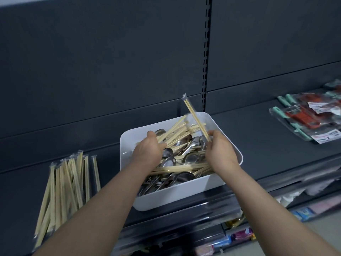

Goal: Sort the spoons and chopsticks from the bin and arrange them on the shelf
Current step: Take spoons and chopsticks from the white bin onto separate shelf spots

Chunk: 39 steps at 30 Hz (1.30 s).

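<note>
head view, looking down at a dark grey shelf (258,137) with a slotted back panel (110,61). a white bin (184,198) sits at the shelf's front edge, holding a jumble of steel spoons (191,157) and loose bamboo chopsticks in clear sleeves. both forearms reach into the bin from below. the left hand (147,150) lies over the bin's left half, fingers curled down round a fan of chopsticks (171,131) that spreads up and to the right. the right hand (220,152) is over the bin's right half – thumb and fingertips pinch the lower end of a wrapped chopstick pair (193,117), which tilts up and to the left, its sleeve tip above the bin's far rim. the two held sets cross near that rim. sorted chopsticks (68,180) lie in a rough row on the shelf left of the bin, well apart from it. packaged tools (310,117) with red and mint-green parts lie at the far right – their exact kind cannot be told.
</note>
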Each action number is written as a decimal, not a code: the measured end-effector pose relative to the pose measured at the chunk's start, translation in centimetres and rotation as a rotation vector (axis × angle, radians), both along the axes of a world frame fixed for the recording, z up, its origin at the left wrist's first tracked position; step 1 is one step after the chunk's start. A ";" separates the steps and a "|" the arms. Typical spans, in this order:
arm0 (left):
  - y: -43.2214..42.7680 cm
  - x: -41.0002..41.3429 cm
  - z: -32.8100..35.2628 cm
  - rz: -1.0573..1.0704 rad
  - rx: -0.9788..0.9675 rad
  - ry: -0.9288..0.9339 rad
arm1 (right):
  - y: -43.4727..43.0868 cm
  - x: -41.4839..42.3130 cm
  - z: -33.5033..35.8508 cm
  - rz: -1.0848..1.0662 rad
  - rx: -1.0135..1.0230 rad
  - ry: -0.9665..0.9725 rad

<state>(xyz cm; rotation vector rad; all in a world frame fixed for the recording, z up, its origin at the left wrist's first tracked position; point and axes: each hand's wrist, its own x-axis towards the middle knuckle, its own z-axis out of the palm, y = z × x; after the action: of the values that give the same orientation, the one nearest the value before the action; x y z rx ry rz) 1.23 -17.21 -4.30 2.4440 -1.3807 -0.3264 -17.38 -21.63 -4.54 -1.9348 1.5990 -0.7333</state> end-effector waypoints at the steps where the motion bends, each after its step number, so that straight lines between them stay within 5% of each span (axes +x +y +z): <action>1: -0.3 0.0 0.0 -0.011 0.006 -0.028 | 0.0 0.0 0.0 0.003 0.002 0.004; 6: -1.7 0.7 0.0 -0.087 0.129 -0.245 | -0.3 0.0 0.0 0.031 0.037 0.044; 15: -2.7 1.4 -0.6 -0.092 0.197 -0.269 | -0.4 0.1 -0.4 0.057 0.005 0.043; 21: -1.7 1.6 3.0 -0.022 -0.036 -0.002 | 0.0 1.7 1.4 0.118 0.006 -0.103; 26: 2.7 4.2 5.7 0.125 -0.336 0.630 | 3.0 7.3 4.2 0.311 -0.071 -0.197; 34: 13.5 11.6 2.6 0.470 -0.349 0.695 | 10.0 18.1 3.4 0.588 -0.020 -0.186; 39: 18.0 17.0 -0.4 0.596 -0.245 0.635 | 13.2 23.1 0.4 0.680 0.102 0.051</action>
<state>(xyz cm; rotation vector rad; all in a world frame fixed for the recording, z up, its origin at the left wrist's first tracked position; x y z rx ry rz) 18.21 0.79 -4.70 2.1362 -0.3836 -0.6563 5.72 -8.39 -4.10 -2.2281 0.8718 -0.3121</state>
